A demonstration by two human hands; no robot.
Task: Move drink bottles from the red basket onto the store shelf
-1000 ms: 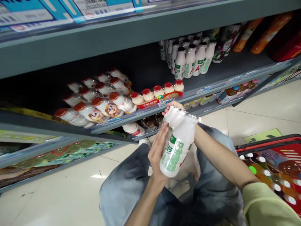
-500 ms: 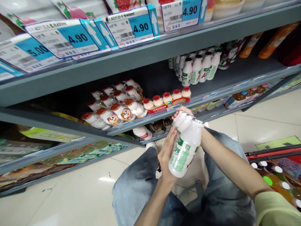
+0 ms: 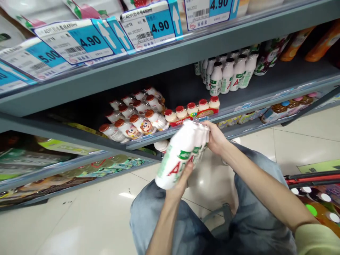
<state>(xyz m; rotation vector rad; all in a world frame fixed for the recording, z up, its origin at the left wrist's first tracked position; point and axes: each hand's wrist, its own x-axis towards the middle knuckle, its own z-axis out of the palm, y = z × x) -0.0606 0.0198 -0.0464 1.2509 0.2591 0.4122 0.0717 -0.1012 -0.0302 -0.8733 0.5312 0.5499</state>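
I hold a shrink-wrapped pack of white milk-drink bottles (image 3: 180, 154) with green and red labels in both hands, tilted with its tops toward the shelf. My left hand (image 3: 182, 182) grips its bottom end from below. My right hand (image 3: 216, 136) is wrapped over the bottle tops. The pack hangs in front of a low grey shelf (image 3: 186, 131), just below a row of small red-capped bottles (image 3: 192, 108).
Red-capped cartoon-label bottles (image 3: 132, 117) lie on the shelf to the left. Upright white bottles (image 3: 228, 72) stand at the back right. Price tags (image 3: 151, 26) line the shelf above. A red basket (image 3: 316, 179) full of drinks sits at the right, on the tiled floor.
The pack has swung from near upright to tilted, its bottom moving left. My left hand slid from its side to beneath it, and my right hand moved over the tops.
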